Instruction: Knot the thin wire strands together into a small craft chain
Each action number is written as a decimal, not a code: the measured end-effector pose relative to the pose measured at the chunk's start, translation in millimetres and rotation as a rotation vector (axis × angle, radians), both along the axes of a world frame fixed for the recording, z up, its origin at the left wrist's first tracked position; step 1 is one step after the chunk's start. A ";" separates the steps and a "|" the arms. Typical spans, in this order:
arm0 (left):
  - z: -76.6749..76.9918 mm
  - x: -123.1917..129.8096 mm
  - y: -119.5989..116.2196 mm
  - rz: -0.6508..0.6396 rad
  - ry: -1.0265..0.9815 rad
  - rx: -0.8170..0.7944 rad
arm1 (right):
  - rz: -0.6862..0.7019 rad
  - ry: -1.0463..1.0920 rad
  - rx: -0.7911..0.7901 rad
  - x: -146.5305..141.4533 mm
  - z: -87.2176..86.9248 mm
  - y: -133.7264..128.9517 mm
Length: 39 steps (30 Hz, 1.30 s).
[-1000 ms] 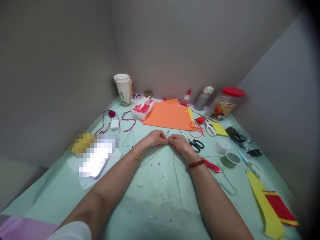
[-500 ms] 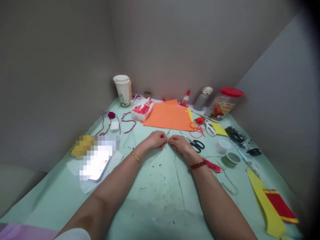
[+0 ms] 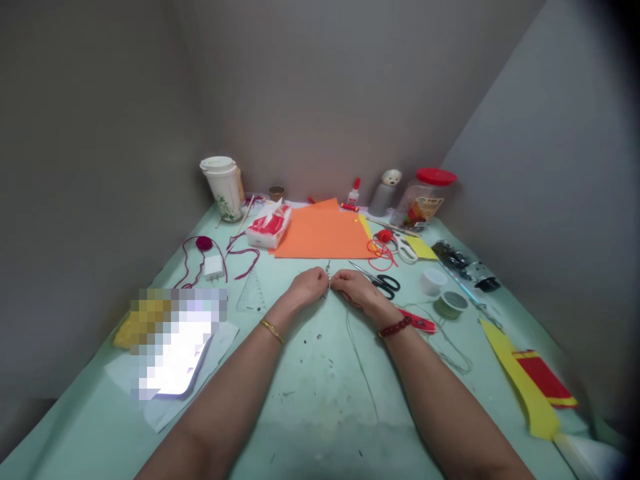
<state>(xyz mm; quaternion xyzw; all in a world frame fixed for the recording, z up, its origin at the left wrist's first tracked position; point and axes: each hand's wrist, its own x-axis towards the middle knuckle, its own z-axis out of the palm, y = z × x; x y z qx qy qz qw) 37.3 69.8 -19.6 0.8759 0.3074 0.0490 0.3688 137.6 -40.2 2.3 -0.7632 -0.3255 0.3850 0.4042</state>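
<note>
1. Head view is showing, at the far left, a glossy phone (image 3: 180,360) lying on crumpled white tissue (image 3: 161,415); fuzzy dark red yarn (image 3: 204,243) is curling beyond it.
2. A clear, flat triangle ruler (image 3: 253,297) is lying left of centre, with smooth orange paper (image 3: 320,233) spreading farther back.
3. The left hand (image 3: 310,285) is closing its fingers in a tight pinch on a small beaded strand (image 3: 329,268); its exact fingertip contact is hidden.
4. That strand is sitting at the centre of the desk (image 3: 310,417), between the two hands and in front of the orange paper. It is looking light and bendy, with small, hard, shiny bumps that are probably slippery. Pinching it at each side of a bump, using fingertip pads, is likely giving the surest hold; hard tugging is risking a slip.
5. The right hand (image 3: 355,287) is also pinching nearly shut at the strand's other side. Thin green cord (image 3: 364,373) is trailing below, looking soft and easily tangled.
6. Black-handled scissors (image 3: 387,283) are resting just beside the right hand, their metal blades pointing away; farther right, a round spool (image 3: 451,305) is holding fine green cord.
</note>
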 end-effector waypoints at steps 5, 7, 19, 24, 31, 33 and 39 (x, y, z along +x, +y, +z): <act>-2.9 -1.4 -1.5 0.017 -0.053 -0.077 | -0.042 -0.020 0.005 -1.4 -0.3 0.3; -3.0 -1.9 -3.4 0.040 -0.045 -0.072 | -0.043 -0.037 0.028 -0.5 -3.7 1.1; -6.4 -2.1 -4.3 0.084 -0.117 -0.166 | -0.073 -0.185 0.031 1.3 -13.6 5.5; -4.1 -4.2 -3.4 0.049 -0.122 -0.210 | -0.067 -0.148 0.009 2.5 -13.3 4.4; -3.6 -7.0 -4.5 -0.001 -0.126 -0.213 | -0.052 -0.107 0.075 1.3 -12.1 1.6; -4.4 -6.9 -5.0 0.015 -0.123 -0.211 | -0.046 -0.131 0.086 1.4 -13.0 1.1; -7.6 -7.0 -4.7 0.026 -0.169 -0.294 | -0.031 -0.234 0.048 2.8 -16.2 1.5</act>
